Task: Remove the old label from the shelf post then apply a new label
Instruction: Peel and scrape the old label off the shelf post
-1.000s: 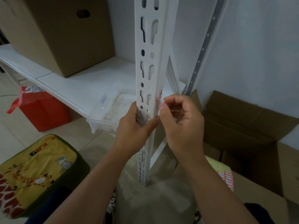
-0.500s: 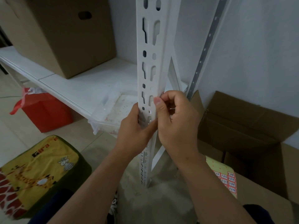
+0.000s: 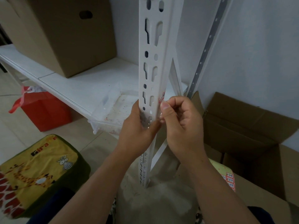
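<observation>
- The left hand (image 3: 137,131) wraps the white slotted shelf post (image 3: 152,65) from the left, fingers curled round its front face and the thumb lying across the corner edge.
- The right hand (image 3: 181,125) sits just right of the post at the same height, fingers curled in, thumb and forefinger pinched together against the post's right edge.
- The old label (image 3: 162,98), a small red-and-white sticker, clings to that right edge just above the right thumb; whether the fingertips have hold of it I cannot tell.
- A sheet of new labels (image 3: 229,181), red-and-white stickers on a yellowish backing, lies low on the right on a closed cardboard box (image 3: 258,196), partly hidden by the right forearm.
- Behind the post, a clear plastic tray (image 3: 113,110) overhangs the front of the white shelf (image 3: 84,88), with a large cardboard carton (image 3: 64,38) standing further left on the shelf.
- A red bag (image 3: 45,110) stands on the floor under the shelf, and a yellow giraffe-print cushion (image 3: 37,172) is at lower left.
</observation>
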